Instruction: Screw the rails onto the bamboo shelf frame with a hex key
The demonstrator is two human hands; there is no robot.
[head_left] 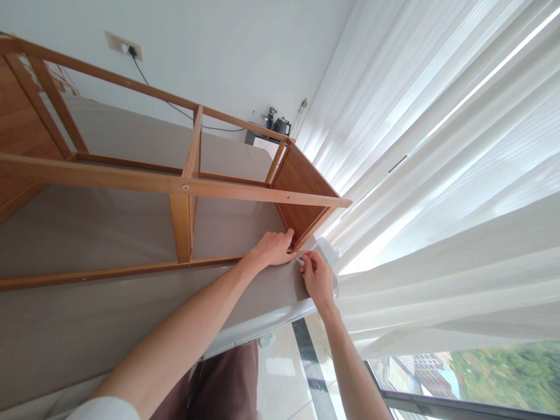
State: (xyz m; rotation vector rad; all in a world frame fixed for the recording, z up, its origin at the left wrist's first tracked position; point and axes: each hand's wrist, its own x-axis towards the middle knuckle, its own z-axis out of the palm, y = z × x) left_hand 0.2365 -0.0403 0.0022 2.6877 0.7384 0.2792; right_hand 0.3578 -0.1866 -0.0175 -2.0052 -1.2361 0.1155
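Note:
A wooden frame (245,188) with slatted bars and solid end panels lies on the grey-covered surface in front of me. My left hand (275,248) grips its lower rail at the near right corner, the thumb and fingers around the wood beside the end panel (301,175). Just right of that, my right hand (317,274) is closed in a pinch on a thin metal hex key (299,255), whose tip meets the corner of the rail. Most of the hex key is hidden by my fingers.
White curtains (420,175) hang close on the right, with a window (481,379) below them. A black kettle (282,126) stands behind the frame. A cable runs from the wall socket (124,45). A rounded edge of the grey-covered surface (271,291) lies near my legs.

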